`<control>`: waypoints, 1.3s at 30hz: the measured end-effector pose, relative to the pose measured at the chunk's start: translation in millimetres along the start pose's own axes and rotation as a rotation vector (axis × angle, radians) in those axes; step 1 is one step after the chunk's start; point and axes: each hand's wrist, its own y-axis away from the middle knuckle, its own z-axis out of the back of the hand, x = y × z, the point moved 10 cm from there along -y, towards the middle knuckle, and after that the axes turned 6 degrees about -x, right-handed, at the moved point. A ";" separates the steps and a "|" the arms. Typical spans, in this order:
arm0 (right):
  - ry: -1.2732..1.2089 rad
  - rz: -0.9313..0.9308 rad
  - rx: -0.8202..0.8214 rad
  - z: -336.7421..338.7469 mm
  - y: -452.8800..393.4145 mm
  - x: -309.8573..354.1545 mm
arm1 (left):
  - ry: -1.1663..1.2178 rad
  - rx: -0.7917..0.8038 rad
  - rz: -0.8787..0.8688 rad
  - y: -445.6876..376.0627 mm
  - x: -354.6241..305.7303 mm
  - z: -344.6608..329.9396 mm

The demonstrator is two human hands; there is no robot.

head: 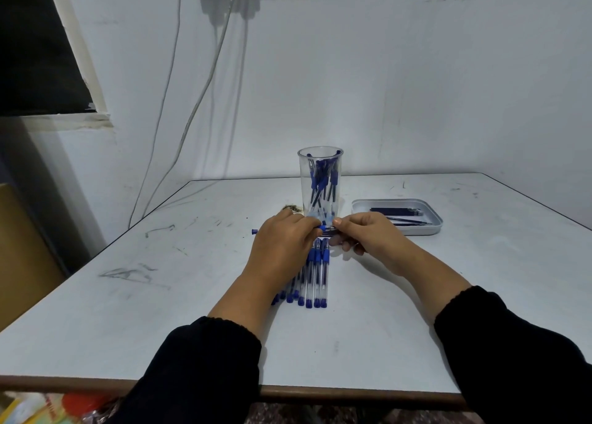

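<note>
Both my hands meet over the middle of the white table [160,295]. My left hand [282,247] grips a blue ballpoint pen [322,228] lying crosswise; its blue end plug [254,231] sticks out to the left of the hand. My right hand [368,234] pinches the other end of the same pen. Below my hands a row of several capped blue pens [315,276] lies on the table, partly hidden by my left wrist. Just behind stands a clear plastic cup [320,183] holding several blue pens.
A shallow white tray [429,228] with dark refills lies at the right behind my right hand. Pale cables [192,116] hang down the wall at the left. A small dark speckled thing [67,208] lies left of the cup. Coloured packets [48,407] lie under the table's front edge.
</note>
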 end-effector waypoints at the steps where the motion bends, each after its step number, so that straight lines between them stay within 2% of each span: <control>1: 0.003 0.011 0.002 0.3 0.5 1.3 | -0.001 0.001 0.000 0.0 -0.3 0.0; 6: 0.025 0.056 -0.008 4.4 0.8 6.3 | -0.003 -0.002 -0.003 -0.2 -0.8 0.8; 16: 0.019 0.009 0.022 -1.7 2.8 1.8 | -0.005 -0.008 -0.001 0.2 -0.4 1.6; 27: 0.031 0.081 -0.066 17.9 -1.5 10.5 | -0.029 -0.015 0.032 -0.8 3.5 3.0; 32: 0.257 0.108 -0.122 31.7 -6.3 7.5 | -0.040 -0.041 0.046 -1.0 9.2 4.8; 36: 0.623 0.128 -0.078 23.8 -4.4 2.8 | -0.040 -0.046 0.042 -1.0 9.2 4.7; 39: 0.693 0.127 -0.059 18.7 -0.8 -1.7 | -0.039 -0.045 0.040 -1.3 9.3 4.5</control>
